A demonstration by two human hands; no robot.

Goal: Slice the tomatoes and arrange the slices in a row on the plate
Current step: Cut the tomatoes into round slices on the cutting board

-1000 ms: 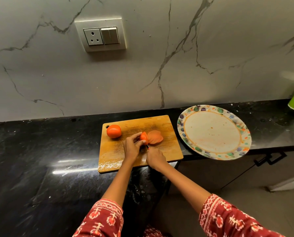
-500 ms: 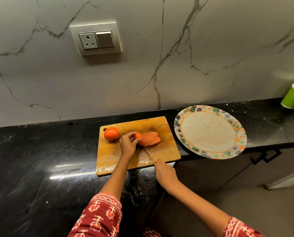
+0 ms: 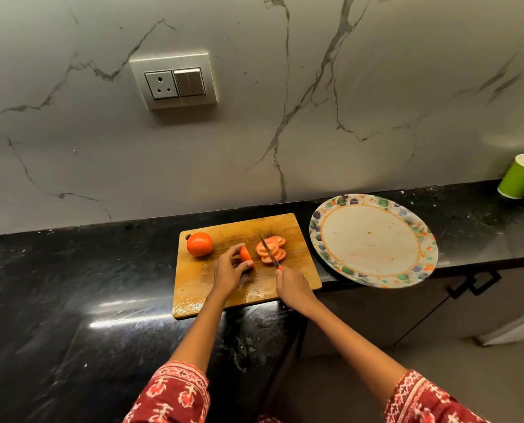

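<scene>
On the wooden cutting board (image 3: 297,236) lie a whole tomato (image 3: 199,244) at the far left, a remaining tomato piece (image 3: 246,254) in the middle, and several cut slices (image 3: 272,252) just right of it. My left hand (image 3: 228,270) pinches the tomato piece between fingers and thumb. My right hand (image 3: 291,286) grips the red handle of a knife (image 3: 267,250), whose blade lies over the slices, pointing away from me. The patterned plate (image 3: 343,206) sits to the right of the board, partly over the counter edge, with no slices on it.
The board rests on a black stone counter (image 3: 71,285) against a marble wall with a socket and switch panel (image 3: 173,80). A green paper cup (image 3: 521,177) stands at the far right. Below the counter edge at right is a cabinet with a black handle (image 3: 474,283).
The knife has moved forward: my right hand came up from the board's near edge and the blade now lies over the cut slices. My left hand still holds the tomato piece.
</scene>
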